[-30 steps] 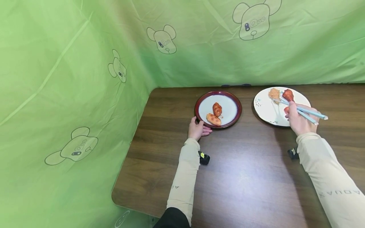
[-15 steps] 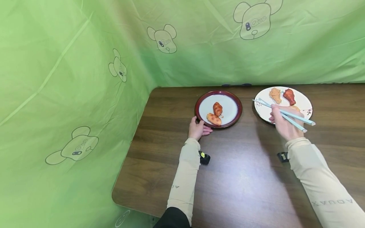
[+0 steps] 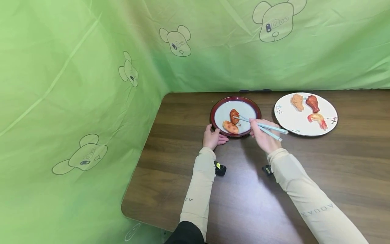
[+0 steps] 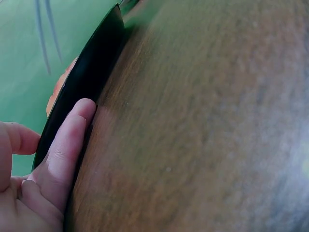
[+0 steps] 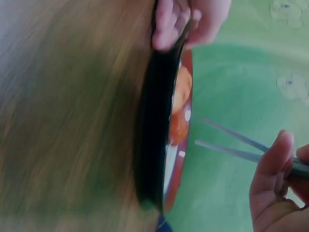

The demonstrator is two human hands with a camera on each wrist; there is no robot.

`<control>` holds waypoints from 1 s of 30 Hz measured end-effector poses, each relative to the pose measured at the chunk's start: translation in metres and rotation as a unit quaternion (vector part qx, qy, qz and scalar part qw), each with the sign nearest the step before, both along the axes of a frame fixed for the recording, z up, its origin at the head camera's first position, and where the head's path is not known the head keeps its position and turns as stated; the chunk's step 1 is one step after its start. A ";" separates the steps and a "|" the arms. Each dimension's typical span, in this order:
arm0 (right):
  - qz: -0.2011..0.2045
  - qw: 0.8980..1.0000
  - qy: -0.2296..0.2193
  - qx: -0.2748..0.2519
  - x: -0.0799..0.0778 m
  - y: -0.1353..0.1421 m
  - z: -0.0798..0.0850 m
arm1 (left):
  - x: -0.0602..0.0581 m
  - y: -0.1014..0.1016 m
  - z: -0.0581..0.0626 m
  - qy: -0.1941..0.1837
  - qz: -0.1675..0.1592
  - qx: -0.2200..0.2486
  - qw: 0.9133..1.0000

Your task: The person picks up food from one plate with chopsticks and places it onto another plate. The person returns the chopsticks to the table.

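Note:
My left hand (image 3: 211,138) holds the near left rim of a red-rimmed plate (image 3: 220,113), thumb at the rim and fingers along its underside in the left wrist view. On this plate lie a browned dumpling (image 3: 230,127) and a glossy reddish-brown piece (image 3: 234,112) like a chicken wing. My right hand (image 3: 264,138) grips a pair of light blue chopsticks (image 3: 274,128) at the plate's right side. Their tips overlap the reddish-brown piece in the head view. Seen from the right wrist, the chopstick tips (image 5: 200,142) are parted, above the food, with nothing between them.
To the right stands a white oval plate (image 3: 289,118) with a pale fried drumstick (image 3: 297,102), a red drumstick (image 3: 312,103) and a shrimp (image 3: 318,120). Both plates are near the back edge of the wooden table (image 3: 243,200), against a green curtain (image 3: 213,74).
My right hand has moved left with the chopsticks, from over the white plate to the red-rimmed plate, uncovering the shrimp. The left hand has stayed at the rim.

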State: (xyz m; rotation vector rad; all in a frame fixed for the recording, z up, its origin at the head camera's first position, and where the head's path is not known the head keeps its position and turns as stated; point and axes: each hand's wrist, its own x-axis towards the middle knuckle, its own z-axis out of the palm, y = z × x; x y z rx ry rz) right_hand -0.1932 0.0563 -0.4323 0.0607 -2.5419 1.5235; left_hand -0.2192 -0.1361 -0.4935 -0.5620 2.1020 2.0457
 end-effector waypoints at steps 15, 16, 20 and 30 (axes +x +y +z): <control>0.023 0.966 0.244 0.087 0.003 -0.032 -0.012 | 0.002 -0.002 0.003 -0.001 0.001 0.007 1.000; 0.021 0.966 0.242 0.085 0.002 -0.031 -0.011 | 0.002 -0.002 0.003 -0.001 0.001 0.008 1.000; 0.009 0.982 0.173 0.074 -0.004 -0.023 0.004 | 0.000 -0.002 0.003 0.000 0.001 0.012 1.000; 0.021 0.991 0.064 0.118 -0.040 0.006 0.054 | -0.003 -0.003 0.006 -0.005 -0.001 0.013 1.000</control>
